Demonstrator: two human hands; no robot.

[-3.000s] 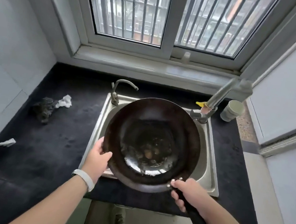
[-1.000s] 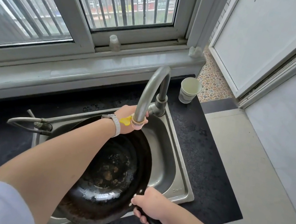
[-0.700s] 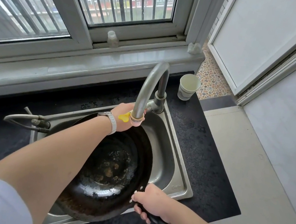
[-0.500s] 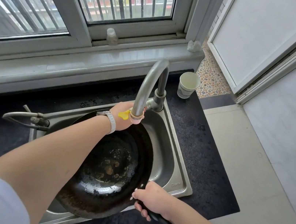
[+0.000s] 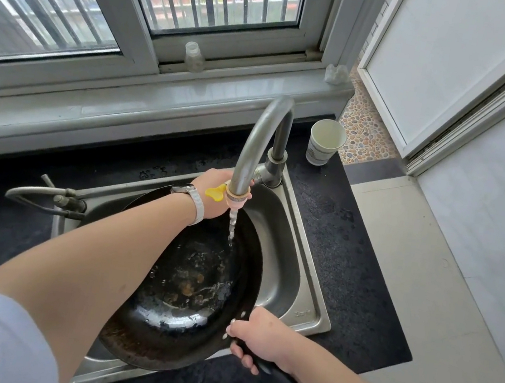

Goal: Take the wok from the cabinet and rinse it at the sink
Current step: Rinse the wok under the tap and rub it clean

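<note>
Sink (image 5: 308, 314), water (image 5: 232, 225) now falling into wok (image 5: 180, 315)

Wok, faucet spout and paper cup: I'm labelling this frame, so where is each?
wok (image 5: 198, 281), head view, inner bottom.
faucet spout (image 5: 253, 145), head view, curved pipe.
paper cup (image 5: 319, 152), head view, outer wall.
</note>
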